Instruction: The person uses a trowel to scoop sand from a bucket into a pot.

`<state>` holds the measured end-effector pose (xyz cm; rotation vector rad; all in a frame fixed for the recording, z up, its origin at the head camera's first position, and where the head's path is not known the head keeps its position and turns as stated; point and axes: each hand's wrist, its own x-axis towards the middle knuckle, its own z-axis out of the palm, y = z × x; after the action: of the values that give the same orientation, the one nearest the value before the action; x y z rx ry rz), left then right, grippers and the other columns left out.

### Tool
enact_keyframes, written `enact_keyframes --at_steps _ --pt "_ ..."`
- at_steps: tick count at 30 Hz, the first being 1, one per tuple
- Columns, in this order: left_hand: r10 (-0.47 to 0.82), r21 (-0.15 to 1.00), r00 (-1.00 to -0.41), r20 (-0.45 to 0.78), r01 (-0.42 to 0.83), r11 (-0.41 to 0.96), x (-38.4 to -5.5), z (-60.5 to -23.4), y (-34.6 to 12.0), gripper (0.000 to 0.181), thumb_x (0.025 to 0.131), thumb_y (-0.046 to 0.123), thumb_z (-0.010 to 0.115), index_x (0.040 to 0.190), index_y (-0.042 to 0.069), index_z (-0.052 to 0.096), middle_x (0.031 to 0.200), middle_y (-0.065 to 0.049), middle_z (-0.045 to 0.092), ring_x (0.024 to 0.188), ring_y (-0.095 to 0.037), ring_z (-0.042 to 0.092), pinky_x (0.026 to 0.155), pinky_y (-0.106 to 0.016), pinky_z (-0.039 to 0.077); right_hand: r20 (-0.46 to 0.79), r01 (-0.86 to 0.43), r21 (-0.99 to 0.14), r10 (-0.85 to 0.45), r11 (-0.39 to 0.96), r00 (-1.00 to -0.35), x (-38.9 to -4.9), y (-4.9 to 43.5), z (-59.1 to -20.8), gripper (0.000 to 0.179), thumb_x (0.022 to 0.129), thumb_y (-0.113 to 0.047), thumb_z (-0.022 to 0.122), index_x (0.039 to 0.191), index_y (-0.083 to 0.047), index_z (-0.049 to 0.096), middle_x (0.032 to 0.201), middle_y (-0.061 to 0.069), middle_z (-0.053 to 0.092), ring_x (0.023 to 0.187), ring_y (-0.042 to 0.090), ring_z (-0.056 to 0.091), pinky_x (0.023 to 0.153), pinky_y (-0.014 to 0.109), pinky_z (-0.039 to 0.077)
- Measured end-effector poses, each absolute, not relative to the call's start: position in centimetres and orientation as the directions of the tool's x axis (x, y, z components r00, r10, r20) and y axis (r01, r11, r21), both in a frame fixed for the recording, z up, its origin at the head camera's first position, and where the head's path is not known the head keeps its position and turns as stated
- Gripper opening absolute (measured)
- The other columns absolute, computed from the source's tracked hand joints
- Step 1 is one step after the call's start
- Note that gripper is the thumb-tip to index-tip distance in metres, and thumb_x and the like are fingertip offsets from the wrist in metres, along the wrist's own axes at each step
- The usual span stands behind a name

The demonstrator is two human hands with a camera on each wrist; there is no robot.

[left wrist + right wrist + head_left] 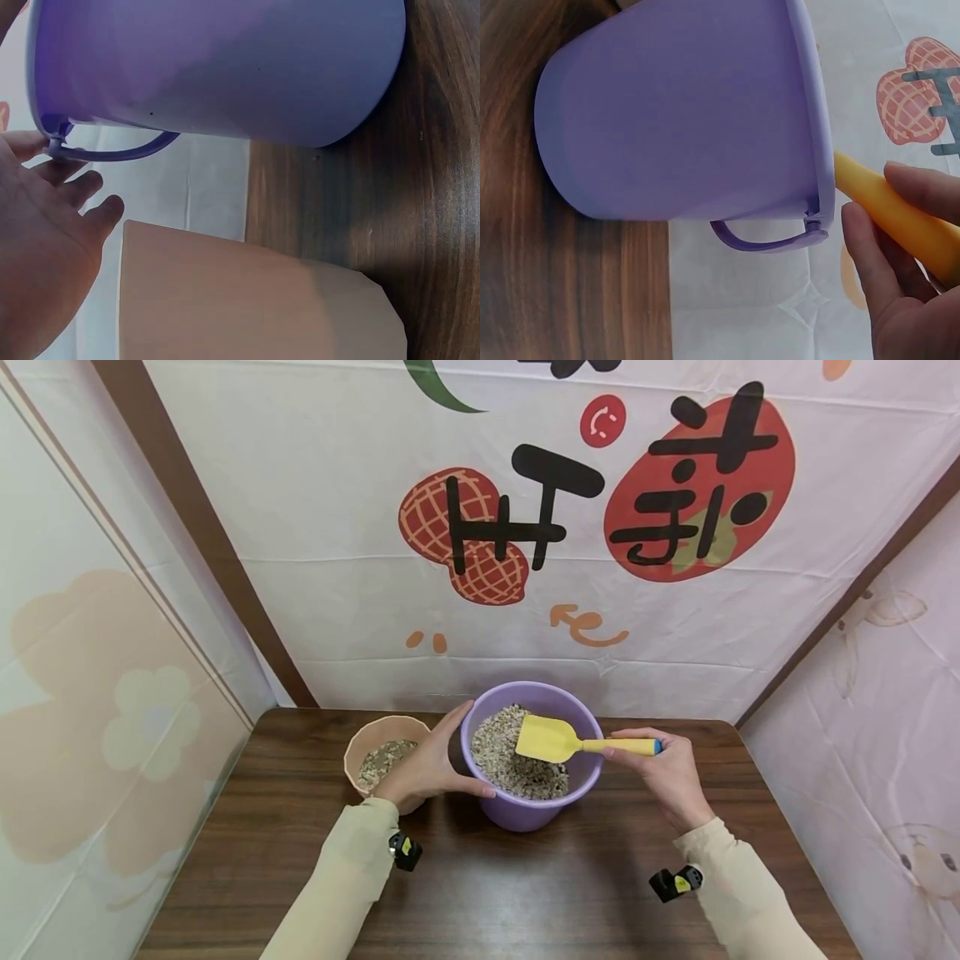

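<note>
A purple bucket [522, 814] stands on the table, partly filled with a coarse, speckled, grain-like material [498, 747]. My left hand [431, 766] holds the bucket's left side at the rim, thumb in front and fingers toward the back. In the left wrist view, those fingers [90, 184] lie by the hinge of the bucket's handle [124, 155]. A yellow toy shovel [549, 739] with a blue-tipped handle is gripped in my right hand [667, 772]. Its blade is over the material inside the bucket, and the handle crosses the right rim. Whether the blade touches the material I cannot tell.
Left of the bucket, a peach-coloured faceted container [360, 739] holds some similar material; my left wrist partly covers it. The brown wooden table [570, 893] ends at a printed white cloth [360, 610] behind. Cloth panels also stand on both sides.
</note>
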<state>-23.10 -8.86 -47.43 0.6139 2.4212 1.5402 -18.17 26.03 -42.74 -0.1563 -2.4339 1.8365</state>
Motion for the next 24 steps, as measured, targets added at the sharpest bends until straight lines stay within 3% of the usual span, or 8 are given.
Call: enact_keyframes --at_steps 7,15,24 --pt "0.443 0.913 -0.896 0.036 0.21 0.35 -23.1 -47.4 -8.7 0.142 0.052 0.046 0.102 0.163 0.033 0.015 0.166 0.008 0.018 0.149 -0.015 0.02 0.12 -0.048 0.022 0.056 -0.011 -0.899 0.09 0.438 -0.994 -18.6 25.7 -42.3 0.038 0.079 -0.025 0.09 0.107 -0.002 0.078 0.1 0.009 0.073 0.076 0.015 0.06 0.06 0.027 0.053" --pt "0.434 0.907 -0.9 0.029 0.206 0.366 -23.0 -47.4 -8.8 0.142 0.051 0.048 0.101 0.163 0.035 0.015 0.166 0.009 0.017 0.15 -0.015 0.019 0.12 -0.049 0.021 0.153 -0.088 -0.79 0.056 0.607 -0.987 -19.1 24.7 -41.6 0.025 0.079 -0.017 0.09 0.099 -0.006 0.08 0.088 0.01 0.074 0.064 0.015 0.057 0.053 0.026 0.05" --pt "0.436 0.894 -0.899 0.032 0.22 0.389 -23.1 -47.4 -8.8 0.142 0.051 0.05 0.101 0.163 0.036 0.014 0.166 0.009 0.016 0.15 -0.015 0.019 0.119 -0.049 0.024 0.213 -0.168 -0.719 -0.016 0.674 -0.977 -19.5 22.8 -41.2 0.021 0.079 -0.009 0.088 0.097 -0.002 0.08 0.094 0.016 0.075 0.059 0.011 0.06 0.05 0.025 0.051"
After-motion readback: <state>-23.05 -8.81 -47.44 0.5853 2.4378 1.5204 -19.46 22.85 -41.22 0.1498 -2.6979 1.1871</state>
